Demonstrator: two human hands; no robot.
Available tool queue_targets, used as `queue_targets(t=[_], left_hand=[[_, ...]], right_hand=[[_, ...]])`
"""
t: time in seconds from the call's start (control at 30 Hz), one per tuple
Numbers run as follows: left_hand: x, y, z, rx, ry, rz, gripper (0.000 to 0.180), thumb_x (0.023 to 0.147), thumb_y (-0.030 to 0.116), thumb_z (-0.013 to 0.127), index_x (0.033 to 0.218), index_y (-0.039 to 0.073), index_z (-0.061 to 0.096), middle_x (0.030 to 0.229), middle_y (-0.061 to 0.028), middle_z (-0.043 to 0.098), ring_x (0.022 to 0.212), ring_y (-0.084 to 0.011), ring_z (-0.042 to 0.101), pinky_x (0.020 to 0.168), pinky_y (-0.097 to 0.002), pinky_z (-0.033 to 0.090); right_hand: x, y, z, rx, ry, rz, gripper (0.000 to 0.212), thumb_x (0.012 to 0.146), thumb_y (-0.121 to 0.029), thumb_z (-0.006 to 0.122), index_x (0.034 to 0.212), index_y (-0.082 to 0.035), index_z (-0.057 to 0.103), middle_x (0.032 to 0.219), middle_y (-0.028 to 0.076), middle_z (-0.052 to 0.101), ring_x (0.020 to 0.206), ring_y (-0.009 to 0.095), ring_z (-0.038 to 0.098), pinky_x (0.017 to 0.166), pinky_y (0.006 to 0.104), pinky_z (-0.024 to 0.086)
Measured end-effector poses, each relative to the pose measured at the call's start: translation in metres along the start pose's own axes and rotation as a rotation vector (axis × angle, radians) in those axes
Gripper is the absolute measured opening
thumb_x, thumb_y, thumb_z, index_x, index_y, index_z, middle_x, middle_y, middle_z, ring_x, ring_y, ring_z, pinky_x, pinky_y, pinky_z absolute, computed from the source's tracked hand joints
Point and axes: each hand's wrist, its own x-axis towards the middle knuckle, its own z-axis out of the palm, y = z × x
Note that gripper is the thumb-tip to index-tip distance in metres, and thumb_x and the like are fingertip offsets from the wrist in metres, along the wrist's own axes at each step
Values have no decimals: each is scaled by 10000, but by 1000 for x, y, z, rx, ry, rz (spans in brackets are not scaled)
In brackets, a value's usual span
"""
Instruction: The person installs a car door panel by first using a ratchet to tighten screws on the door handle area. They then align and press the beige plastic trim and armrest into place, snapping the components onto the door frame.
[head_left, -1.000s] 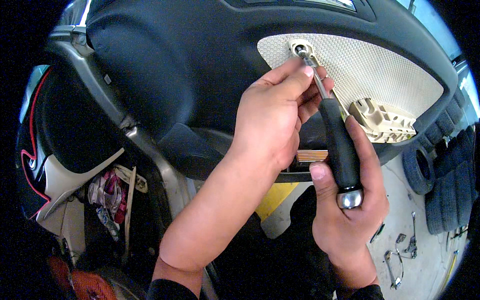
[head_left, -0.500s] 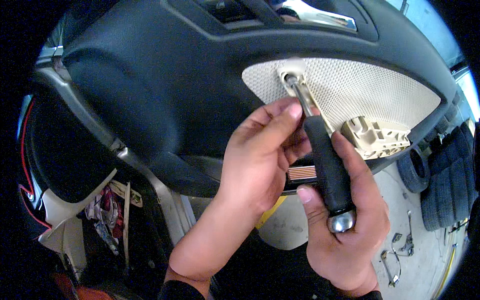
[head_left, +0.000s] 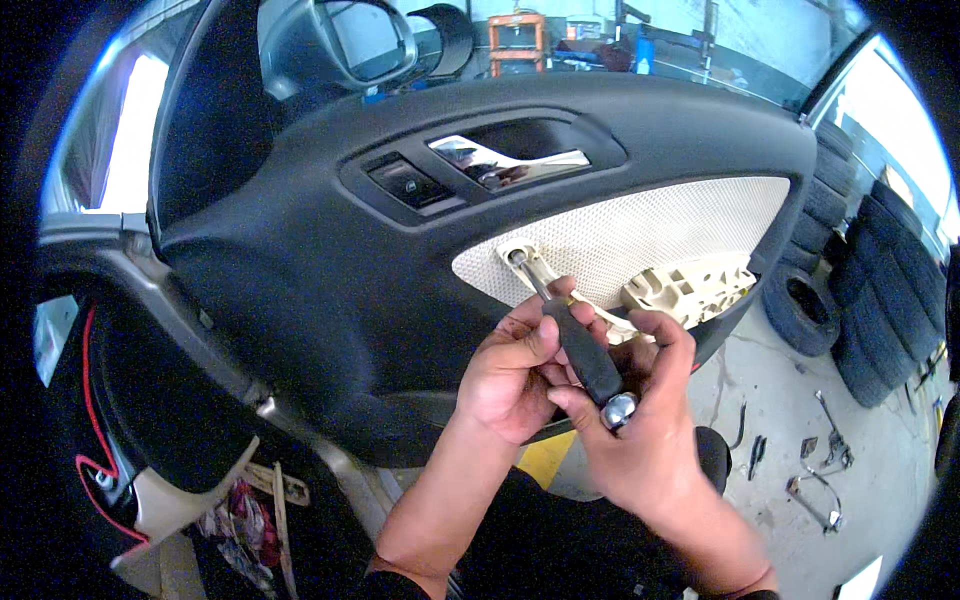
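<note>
A screwdriver (head_left: 583,350) with a black grip and a rounded chrome end slants up and left. Its metal shaft reaches into a round recess at the upper end of a cream pull-handle base (head_left: 690,292) on the car door panel (head_left: 340,300). My left hand (head_left: 505,375) is closed, its thumb and fingers around the front of the grip near the shaft. Closed around the rear of the grip, my right hand (head_left: 645,430) has its thumb beside the chrome end. The tip is hidden inside the recess.
A chrome door lever (head_left: 505,165) and a window switch (head_left: 410,185) sit above the cream textured insert (head_left: 640,235). Stacked tyres (head_left: 885,300) stand at the right. Metal parts (head_left: 825,500) lie on the floor there. Crumpled cloth (head_left: 245,535) fills a space at lower left.
The view has shifted upward and back, so more of the door, mirror and workshop shows. Both hands remain on the screwdriver, its shaft still in the recess; my right fingers have shifted on the grip.
</note>
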Motion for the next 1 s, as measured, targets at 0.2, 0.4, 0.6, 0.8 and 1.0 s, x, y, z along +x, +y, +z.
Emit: queue_targets(t=[0.2, 0.4, 0.6, 0.8, 1.0], left_hand=[[2, 4, 1, 25, 59, -24, 359, 932, 236, 709, 1234, 64, 617, 1054, -59, 705, 932, -171, 675, 801, -311, 542], [-3, 4, 9, -221, -180, -94, 299, 993, 162, 621, 1279, 88, 575, 1175, -112, 680, 985, -251, 697, 827, -363, 587], [-6, 16, 12, -197, 42, -71, 227, 938, 53, 675, 1163, 43, 649, 1098, -143, 712, 1040, -287, 699, 892, -409, 592], [-2, 10, 9, -153, 102, -84, 149, 952, 65, 660, 1095, 22, 657, 1034, -141, 721, 984, -264, 708, 856, -386, 592], [-1, 9, 13, -151, 61, -112, 196, 990, 88, 607, 1169, 9, 616, 1105, -158, 706, 1041, -283, 693, 918, -409, 567]], right_hand=[[15, -5, -29, -744, -166, -426, 594, 716, 14, 692, 1287, -37, 535, 898, 135, 620, 849, 325, 647, 753, 400, 511], [1, -19, 20, 646, 87, 371, 365, 941, -164, 715, 1177, -11, 482, 861, 94, 626, 623, 181, 629, 544, 287, 538], [-18, -31, -6, -393, -56, 96, 495, 765, -177, 866, 1145, -5, 600, 907, 125, 676, 792, 260, 673, 723, 408, 536], [-24, -12, -22, -1268, 161, -715, 400, 809, -82, 672, 1209, -92, 668, 1058, 72, 699, 1119, 290, 626, 1008, 515, 398], [-40, -5, 13, -507, 104, 89, 526, 880, -182, 732, 1328, 14, 538, 1127, 231, 685, 1042, 403, 667, 915, 480, 511]])
